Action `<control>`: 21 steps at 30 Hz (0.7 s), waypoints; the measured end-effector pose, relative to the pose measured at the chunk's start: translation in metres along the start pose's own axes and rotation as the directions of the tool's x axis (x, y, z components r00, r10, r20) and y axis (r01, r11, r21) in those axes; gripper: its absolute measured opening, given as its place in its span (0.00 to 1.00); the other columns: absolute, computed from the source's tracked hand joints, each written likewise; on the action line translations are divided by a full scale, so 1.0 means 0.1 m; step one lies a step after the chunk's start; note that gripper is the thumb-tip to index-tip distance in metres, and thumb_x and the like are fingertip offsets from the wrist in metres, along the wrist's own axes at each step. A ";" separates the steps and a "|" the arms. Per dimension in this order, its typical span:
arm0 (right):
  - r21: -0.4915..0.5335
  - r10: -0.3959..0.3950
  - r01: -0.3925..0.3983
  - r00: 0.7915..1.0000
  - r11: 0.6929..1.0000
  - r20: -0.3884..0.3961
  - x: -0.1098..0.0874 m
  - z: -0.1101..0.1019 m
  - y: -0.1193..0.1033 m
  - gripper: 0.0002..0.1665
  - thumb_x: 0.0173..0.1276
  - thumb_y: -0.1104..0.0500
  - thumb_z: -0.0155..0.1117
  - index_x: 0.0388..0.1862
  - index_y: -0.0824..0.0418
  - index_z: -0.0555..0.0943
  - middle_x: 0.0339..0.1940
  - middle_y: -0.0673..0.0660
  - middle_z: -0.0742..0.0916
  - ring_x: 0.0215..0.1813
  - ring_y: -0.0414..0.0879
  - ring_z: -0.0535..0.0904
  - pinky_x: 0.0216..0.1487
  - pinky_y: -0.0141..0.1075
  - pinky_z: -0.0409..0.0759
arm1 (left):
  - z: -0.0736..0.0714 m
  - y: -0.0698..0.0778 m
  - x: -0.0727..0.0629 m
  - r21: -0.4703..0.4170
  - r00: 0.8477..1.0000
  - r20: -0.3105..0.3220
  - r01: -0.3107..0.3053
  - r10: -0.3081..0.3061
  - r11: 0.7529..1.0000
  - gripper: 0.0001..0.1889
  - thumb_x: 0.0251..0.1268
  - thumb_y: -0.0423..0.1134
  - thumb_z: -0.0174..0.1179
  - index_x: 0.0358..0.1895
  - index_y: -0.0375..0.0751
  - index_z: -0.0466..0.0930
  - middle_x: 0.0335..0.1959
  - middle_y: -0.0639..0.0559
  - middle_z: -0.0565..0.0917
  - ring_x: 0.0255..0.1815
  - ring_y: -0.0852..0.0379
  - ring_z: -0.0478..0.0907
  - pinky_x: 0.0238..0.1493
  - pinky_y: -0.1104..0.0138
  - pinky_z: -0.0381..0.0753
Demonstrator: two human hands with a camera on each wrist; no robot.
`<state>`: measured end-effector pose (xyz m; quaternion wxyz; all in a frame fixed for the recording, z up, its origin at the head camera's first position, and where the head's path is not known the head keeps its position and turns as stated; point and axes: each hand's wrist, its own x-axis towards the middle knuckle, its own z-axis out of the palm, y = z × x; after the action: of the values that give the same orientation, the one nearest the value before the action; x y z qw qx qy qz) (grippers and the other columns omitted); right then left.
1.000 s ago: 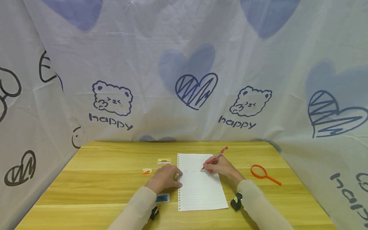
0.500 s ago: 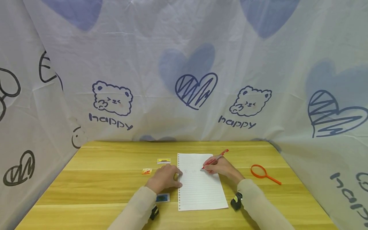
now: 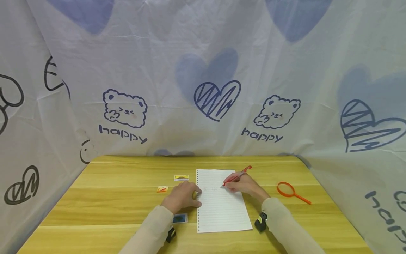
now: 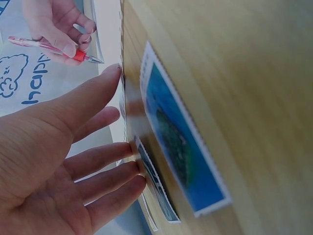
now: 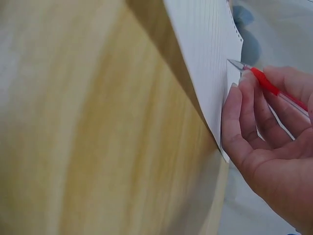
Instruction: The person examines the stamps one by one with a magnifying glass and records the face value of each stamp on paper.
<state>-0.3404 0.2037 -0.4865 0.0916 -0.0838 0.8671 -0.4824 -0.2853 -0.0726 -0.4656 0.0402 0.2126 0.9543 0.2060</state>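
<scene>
Currently, in head view: pinching a slim red-and-clear plastic pen (image 3: pixel 244 171) in the right grip (image 3: pixel 240 183), nib lowered to the upper right part of a white ruled paper sheet (image 3: pixel 223 215) punched with holes along its left edge. Laid flat on the yellow wood-grain surface (image 3: pixel 95 211). Marked faintly to the left of the nib, too pale to read. Resting the left grip (image 3: pixel 180 197) at the punched edge, relaxed, spread, holding nothing. Around the left grip: a small yellow rectangular card (image 3: pixel 181 177) beyond, a small orange-and-white card (image 3: pixel 162 189) to the left, a small blue rectangular card (image 3: pixel 180 218) nearer the body. Well to the right: an orange round-framed magnifying glass (image 3: pixel 296 195).

Left wrist view: extended loosely, with gaps between the fingers. Beside them, the blue card, white-edged around a dark green shape; near the lower fingertips, a slanted card (image 4: pixel 157 183).

Right wrist view: clasped around the pen's red section, nib close to the sheet. Cannot tell contact from here.
</scene>
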 end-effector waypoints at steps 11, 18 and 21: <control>-0.011 -0.028 0.028 0.999 1.000 0.027 -0.04 -0.03 0.02 0.09 0.65 0.60 0.74 0.42 0.63 0.89 0.37 0.54 0.91 0.36 0.41 0.85 0.43 0.37 0.88 | -0.01 0.00 0.00 -0.008 1.000 -0.011 -0.023 0.023 1.000 0.23 0.53 0.43 0.80 0.53 0.41 0.89 0.55 0.44 0.89 0.38 0.55 0.73 0.40 0.60 0.75; -0.004 -0.001 0.001 1.000 1.000 0.004 -0.06 -0.03 -0.02 0.09 0.66 0.59 0.73 0.43 0.61 0.89 0.38 0.55 0.91 0.36 0.42 0.84 0.43 0.36 0.88 | -0.02 0.01 -0.01 -0.023 1.000 -0.002 -0.015 0.015 1.000 0.23 0.54 0.43 0.80 0.53 0.40 0.89 0.55 0.44 0.89 0.37 0.55 0.73 0.39 0.61 0.73; 0.010 0.031 -0.031 0.999 0.999 -0.022 -0.06 -0.04 -0.01 0.08 0.66 0.60 0.73 0.43 0.61 0.89 0.38 0.55 0.90 0.36 0.43 0.83 0.43 0.36 0.88 | -0.02 0.01 -0.01 -0.017 1.000 -0.003 -0.017 0.017 1.000 0.23 0.54 0.43 0.80 0.53 0.41 0.89 0.56 0.44 0.89 0.38 0.55 0.73 0.40 0.60 0.74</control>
<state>-0.3354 0.2078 -0.4835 0.0898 -0.0647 0.8670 -0.4858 -0.2841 -0.0730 -0.4636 0.0389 0.2199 0.9507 0.2150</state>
